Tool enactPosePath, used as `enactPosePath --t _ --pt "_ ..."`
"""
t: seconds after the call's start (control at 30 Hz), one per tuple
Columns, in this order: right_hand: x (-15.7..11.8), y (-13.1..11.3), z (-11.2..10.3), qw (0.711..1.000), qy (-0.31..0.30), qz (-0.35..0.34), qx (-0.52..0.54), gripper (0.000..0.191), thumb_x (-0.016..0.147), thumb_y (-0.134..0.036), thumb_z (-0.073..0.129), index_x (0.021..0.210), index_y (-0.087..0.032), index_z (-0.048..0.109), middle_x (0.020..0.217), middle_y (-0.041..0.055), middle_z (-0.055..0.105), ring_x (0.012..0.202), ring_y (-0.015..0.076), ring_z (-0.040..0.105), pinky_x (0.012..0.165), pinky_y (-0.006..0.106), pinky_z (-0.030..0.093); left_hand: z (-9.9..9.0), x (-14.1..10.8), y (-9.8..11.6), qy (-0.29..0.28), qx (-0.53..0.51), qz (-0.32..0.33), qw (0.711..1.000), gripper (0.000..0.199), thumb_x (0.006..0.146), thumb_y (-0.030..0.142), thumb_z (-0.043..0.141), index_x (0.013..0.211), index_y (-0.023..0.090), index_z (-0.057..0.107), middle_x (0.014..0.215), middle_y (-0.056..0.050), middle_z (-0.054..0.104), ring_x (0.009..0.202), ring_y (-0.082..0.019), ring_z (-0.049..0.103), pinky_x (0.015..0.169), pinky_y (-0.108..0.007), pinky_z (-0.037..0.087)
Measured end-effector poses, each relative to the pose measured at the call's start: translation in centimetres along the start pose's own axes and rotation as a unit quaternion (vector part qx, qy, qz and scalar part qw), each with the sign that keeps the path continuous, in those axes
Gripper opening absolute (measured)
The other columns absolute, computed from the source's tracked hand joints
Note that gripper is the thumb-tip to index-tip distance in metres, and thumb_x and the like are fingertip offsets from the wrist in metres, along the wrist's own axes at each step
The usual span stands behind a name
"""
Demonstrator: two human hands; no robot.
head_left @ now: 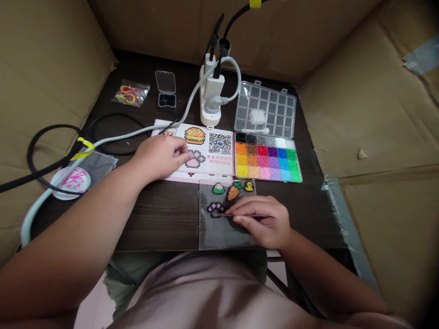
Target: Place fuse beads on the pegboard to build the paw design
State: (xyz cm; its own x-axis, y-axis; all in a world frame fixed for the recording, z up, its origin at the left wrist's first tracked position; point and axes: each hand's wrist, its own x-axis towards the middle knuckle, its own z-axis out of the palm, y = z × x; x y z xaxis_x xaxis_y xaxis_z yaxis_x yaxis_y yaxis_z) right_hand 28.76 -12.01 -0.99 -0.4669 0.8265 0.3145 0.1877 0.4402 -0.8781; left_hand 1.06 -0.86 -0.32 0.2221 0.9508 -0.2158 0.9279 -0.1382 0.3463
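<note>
My right hand [264, 219] pinches a thin, pinkish pair of tweezers [252, 215], held nearly level with the tip to the left. That tip is at a partly made pink-and-black bead paw [216, 209] on a clear pegboard [219, 235]. Above the paw on the board are a finished-looking bead carrot [234, 192], a yellow bead duck [249, 186] and a green-and-white bead figure [218, 188]. My left hand [163, 155] rests on the printed pattern sheet [221, 168], fingers loosely bent and apart, beside the printed paw [195, 159]; it holds nothing.
A sorted bead box [267, 157] lies right of the sheet, its clear lid [265, 107] raised behind it. A white power strip [210, 98] with cables stands at the back. A small black-bead box [167, 100], a bag [132, 93] and a round pink-and-white container [72, 183] are left.
</note>
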Motion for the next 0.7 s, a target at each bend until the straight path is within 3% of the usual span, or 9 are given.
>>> enactPosePath --t 0.47,0.57,0.7 --pt "-0.1 -0.1 0.1 1.0 0.018 0.011 0.0 0.011 0.091 -0.016 0.076 0.086 -0.021 0.085 0.084 0.0104 0.086 0.071 0.021 0.082 0.065 0.028 0.067 -0.3 -0.1 0.2 -0.004 -0.004 -0.005 1.0 0.031 0.092 0.052 0.062 0.088 0.023 0.074 0.082 -0.003 0.074 0.076 -0.019 0.061 0.067 -0.033 0.037" --pt "0.0 -0.5 -0.9 0.996 0.092 0.009 -0.01 0.009 0.09 -0.017 0.078 0.085 -0.022 0.085 0.082 0.0103 0.085 0.07 0.023 0.082 0.064 0.031 0.068 -0.3 -0.2 0.1 -0.01 -0.01 0.0 1.0 0.031 0.091 0.052 0.06 0.084 0.024 0.072 0.081 -0.003 0.074 0.076 -0.021 0.062 0.067 -0.034 0.037" --pt "0.1 0.2 -4.6 0.956 0.278 0.039 -0.092 0.008 0.086 -0.02 0.081 0.08 -0.025 0.085 0.082 0.0084 0.086 0.075 0.0251 0.083 0.073 0.038 0.069 -0.3 -0.2 -0.1 -0.02 -0.03 -0.003 0.999 0.035 0.091 0.055 0.058 0.078 0.025 0.07 0.071 -0.002 0.069 0.071 -0.022 0.061 0.065 -0.034 0.037"
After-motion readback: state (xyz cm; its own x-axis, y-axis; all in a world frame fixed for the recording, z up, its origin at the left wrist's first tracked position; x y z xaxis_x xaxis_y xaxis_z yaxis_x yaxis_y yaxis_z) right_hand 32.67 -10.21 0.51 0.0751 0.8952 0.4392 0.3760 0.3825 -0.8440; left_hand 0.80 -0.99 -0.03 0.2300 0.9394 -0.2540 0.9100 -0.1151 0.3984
